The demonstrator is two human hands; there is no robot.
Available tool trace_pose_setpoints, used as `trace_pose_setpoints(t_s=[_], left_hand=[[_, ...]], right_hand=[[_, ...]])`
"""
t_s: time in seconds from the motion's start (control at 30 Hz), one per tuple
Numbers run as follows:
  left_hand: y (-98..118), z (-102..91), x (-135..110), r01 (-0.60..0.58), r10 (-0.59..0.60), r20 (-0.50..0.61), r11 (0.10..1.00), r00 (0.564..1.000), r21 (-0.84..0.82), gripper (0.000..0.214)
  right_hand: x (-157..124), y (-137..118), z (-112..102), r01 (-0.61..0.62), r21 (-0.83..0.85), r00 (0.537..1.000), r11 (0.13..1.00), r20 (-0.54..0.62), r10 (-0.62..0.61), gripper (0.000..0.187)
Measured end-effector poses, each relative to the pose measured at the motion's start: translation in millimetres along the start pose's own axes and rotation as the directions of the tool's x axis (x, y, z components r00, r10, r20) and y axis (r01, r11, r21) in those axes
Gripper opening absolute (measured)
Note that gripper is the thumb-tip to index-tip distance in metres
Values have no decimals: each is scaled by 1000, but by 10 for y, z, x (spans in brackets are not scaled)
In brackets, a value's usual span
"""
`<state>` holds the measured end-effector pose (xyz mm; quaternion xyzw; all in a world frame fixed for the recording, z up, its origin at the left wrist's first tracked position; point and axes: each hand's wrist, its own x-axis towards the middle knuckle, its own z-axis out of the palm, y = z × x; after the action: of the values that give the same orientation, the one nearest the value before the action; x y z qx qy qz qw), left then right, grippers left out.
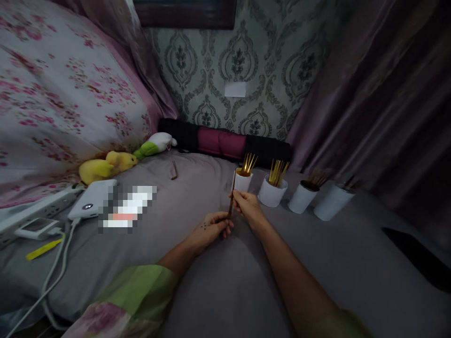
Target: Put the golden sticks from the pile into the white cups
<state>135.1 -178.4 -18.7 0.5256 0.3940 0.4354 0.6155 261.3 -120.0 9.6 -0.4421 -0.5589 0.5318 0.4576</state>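
Note:
A thin brown stick [231, 206] stands nearly upright between my hands in the middle of the view. My left hand [211, 230] is closed around its lower end, fingers curled. Higher up, my right hand [248, 206] pinches the same stick between thumb and fingers; whether it is one stick or a few pressed together, I cannot tell. Just behind my right hand is a white cup [243, 180] with gold-coloured sticks [249, 163] poking out. To its right stands a second white cup [273, 192] with more gold sticks [278, 172].
Farther right are a white cup [302, 199] with brown sticks and a tilted-looking pale cup [331, 204]. Small brown sticks [174, 170] lie on the grey sheet. Left are a power bank [93, 199], cables, a yellow marker [44, 249] and plush toys [109, 166]. A dark flat object [416, 256] lies right.

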Motion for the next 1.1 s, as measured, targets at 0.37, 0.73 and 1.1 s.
trace_pose_setpoints(t_s=[0.37,0.73,1.1], left_hand=[[-17,-16,7,19,-19,0,1000,1000,-8,25],[32,-40,-11,106,-106,8,987,994,-123,24],[52,-67,5,136,-137,12,963,991,-233,29]], right_hand=[[-7,-19,4,48,-112,998,993,-27,-51,26],[-14,-57,-6,71,-160,996,985,-33,-78,25],[23,-40,-18,144,-216,989,966,3,-147,24]])
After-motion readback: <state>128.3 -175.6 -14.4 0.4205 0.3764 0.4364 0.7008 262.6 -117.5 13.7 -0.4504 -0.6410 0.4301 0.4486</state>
